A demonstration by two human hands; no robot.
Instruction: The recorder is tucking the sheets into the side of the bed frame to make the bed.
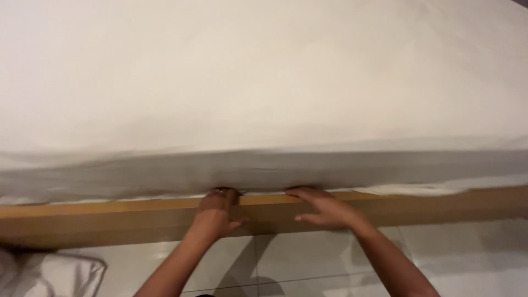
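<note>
Both hands work at the near edge of a bed, where a white sheet (264, 82) covers the mattress (264, 173) and hangs down its side to the wooden bed frame (110, 217). The left hand (215, 212) has its fingertips pushed into the seam between mattress and frame, the grip narrow and curled, apparently on the sheet's hem, though the motion blur makes that hard to confirm. The right hand (324, 208) lies flatter, fingers extended along the same seam and thumb resting on the frame; it holds nothing that I can see.

The sheet's edge runs left to right across the view, and that is its long axis here, parallel to the frame. To the right of the hands a loose strip of hem (418, 190) lies on top of the frame.

As a judgement: fingers pressed deep under the mattress could get pinched against the wood, and uneven pulling could bunch the fabric or drag the loose strip out further. A pale heap of cloth (49, 275) lies on the tiled floor (308, 258) at lower left.
</note>
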